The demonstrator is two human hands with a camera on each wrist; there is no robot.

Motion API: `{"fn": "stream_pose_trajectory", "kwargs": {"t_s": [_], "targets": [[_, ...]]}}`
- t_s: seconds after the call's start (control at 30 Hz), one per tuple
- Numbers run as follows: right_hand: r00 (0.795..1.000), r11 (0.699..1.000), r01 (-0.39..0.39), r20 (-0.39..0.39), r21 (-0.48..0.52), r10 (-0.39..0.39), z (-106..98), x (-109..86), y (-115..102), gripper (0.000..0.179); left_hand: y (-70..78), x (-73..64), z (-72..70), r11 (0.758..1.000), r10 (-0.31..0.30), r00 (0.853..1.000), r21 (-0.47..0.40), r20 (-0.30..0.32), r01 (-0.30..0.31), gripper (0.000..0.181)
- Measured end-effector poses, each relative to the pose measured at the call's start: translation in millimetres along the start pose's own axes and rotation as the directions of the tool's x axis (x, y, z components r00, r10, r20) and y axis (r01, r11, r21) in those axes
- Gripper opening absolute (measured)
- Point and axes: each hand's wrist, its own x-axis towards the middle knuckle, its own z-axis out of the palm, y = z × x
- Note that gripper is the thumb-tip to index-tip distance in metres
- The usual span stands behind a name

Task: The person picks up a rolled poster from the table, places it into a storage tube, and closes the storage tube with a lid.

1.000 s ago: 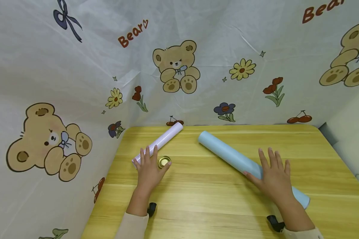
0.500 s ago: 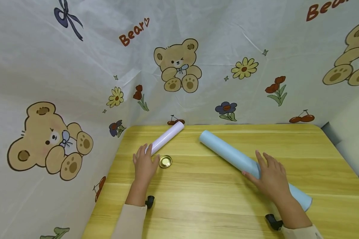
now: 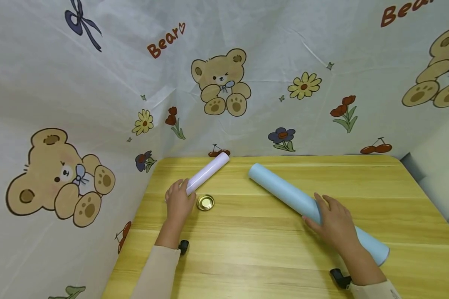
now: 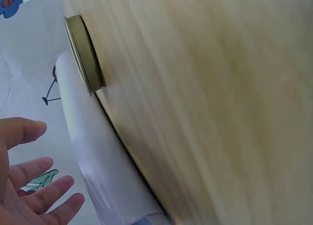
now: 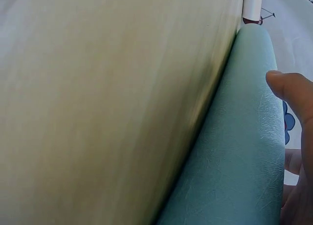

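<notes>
A slim lilac roll (image 3: pixel 208 172) with a glossy surface lies slantwise on the left of the wooden table. My left hand (image 3: pixel 180 201) is over its near end in the head view, fingers bent downward. In the left wrist view, fingers and thumb of that left hand (image 4: pixel 29 186) are spread, with a gap to the lilac roll (image 4: pixel 107 161). A thicker light blue roll (image 3: pixel 280 189) lies slantwise on the right. Above its nearer half is my right hand (image 3: pixel 336 228), thumb and fingers apart on either side of the blue roll (image 5: pixel 239 137); contact is unclear.
A small round gold metal lid or dish (image 3: pixel 205 202) lies just right of my left hand. White cloth (image 3: pixel 265 54) printed with bears and flowers hangs behind and to the left of the wooden table (image 3: pixel 247 257).
My left hand has gone from spread fingers to bent ones over the lilac roll's near end. My right hand has lowered slightly and its fingers have bent over the blue roll. Both rolls stay put.
</notes>
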Motion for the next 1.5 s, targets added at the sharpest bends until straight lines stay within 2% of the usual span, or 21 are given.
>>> {"fn": "stream_pose_trajectory", "kwargs": {"t_s": [0.17,0.4,0.7,0.87,1.33,1.5], "targets": [[1.0,1.0,-0.01,0.015,-0.006,0.01,2,-0.6,0,0.09,-3.7,3.5,-0.7,0.999,-0.013,0.998,0.053,0.055,0.01,0.06],[0.999,0.999,-0.016,0.042,-0.034,0.017,3,-0.9,-1,0.085,-9.7,4.7,1.3,0.994,-0.056,0.987,0.106,0.147,0.041,0.065],[0.999,0.998,0.033,-0.007,-0.059,-0.034,5,-3.9,0,0.081,-15.0,3.5,0.7,0.992,-0.059,0.98,0.123,0.189,0.036,0.062],[0.999,0.996,0.047,-0.01,-0.072,-0.048,4,-4.2,-2,0.08,-17.9,3.5,-2.0,0.993,-0.063,0.984,0.105,0.17,0.045,0.06],[1.0,0.997,0.025,0.02,-0.069,-0.024,4,-5.5,-5,0.081,-21.0,-1.5,-3.0,0.997,-0.039,0.995,0.075,0.094,0.032,0.061],[1.0,0.998,0.019,0.02,-0.059,-0.018,4,-5.5,-6,0.082,-23.3,-2.9,-4.3,0.999,-0.046,0.996,0.003,0.072,0.046,0.057]]}}
